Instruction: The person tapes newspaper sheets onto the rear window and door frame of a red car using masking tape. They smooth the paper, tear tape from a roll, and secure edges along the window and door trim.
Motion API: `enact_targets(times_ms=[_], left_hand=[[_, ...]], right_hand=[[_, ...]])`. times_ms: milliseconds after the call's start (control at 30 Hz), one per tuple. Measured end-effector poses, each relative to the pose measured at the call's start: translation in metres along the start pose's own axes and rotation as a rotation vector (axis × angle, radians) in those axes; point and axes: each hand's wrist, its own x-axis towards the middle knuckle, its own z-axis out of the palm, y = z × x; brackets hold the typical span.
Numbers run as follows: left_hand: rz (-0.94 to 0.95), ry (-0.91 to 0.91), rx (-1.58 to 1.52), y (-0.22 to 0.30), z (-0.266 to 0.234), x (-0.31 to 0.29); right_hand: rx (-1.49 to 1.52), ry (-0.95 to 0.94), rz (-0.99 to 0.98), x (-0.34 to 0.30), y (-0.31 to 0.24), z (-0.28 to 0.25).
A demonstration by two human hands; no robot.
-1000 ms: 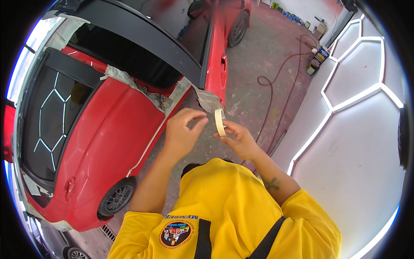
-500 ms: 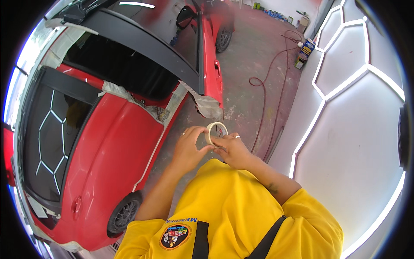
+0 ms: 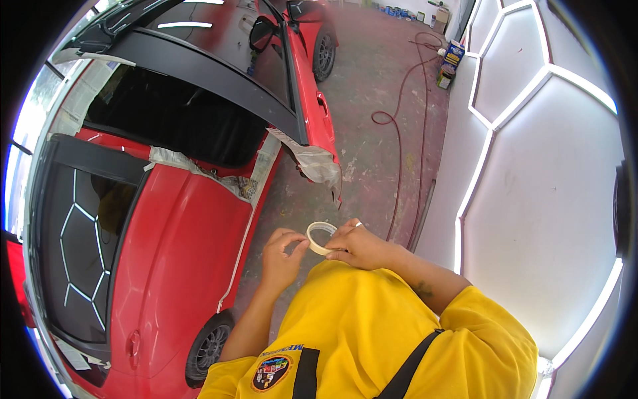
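Observation:
My right hand (image 3: 362, 246) grips a roll of cream masking tape (image 3: 316, 249) by its right side, in front of my chest. The roll is tilted, so its hollow middle shows. At the roll's left edge my left hand (image 3: 282, 258) has thumb and forefinger pinched together. Whatever lies between those fingertips is too small to make out. To the left stands a red car (image 3: 179, 246) with an open door (image 3: 321, 123). Masking paper (image 3: 312, 161) covers the door's lower end, and more masking paper (image 3: 174, 158) runs along the body edge below the dark window.
A dark red hose (image 3: 399, 153) lies looped on the stained floor between the car and the wall. Several cans and containers (image 3: 449, 63) stand along the wall at the far right. White hexagonal light strips (image 3: 508, 116) cover the right wall. The car's wheel (image 3: 209, 349) is at lower left.
Both hands and the tape roll have come lower and nearer my body. The roll is tilted flatter. My left fingers have shifted from spread around the roll to a pinch at its edge.

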Motion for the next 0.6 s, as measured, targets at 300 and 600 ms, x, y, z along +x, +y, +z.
enact_targets(times_ms=[300,600], left_hand=[[-0.490,0.059,-0.782,0.003,0.019,-0.013],[-0.393,0.288,-0.508,0.027,0.075,0.041]], right_hand=[[0.078,0.308,0.096,0.015,-0.011,-0.038],[-0.252,0.640,0.047,0.045,0.079,-0.072]])
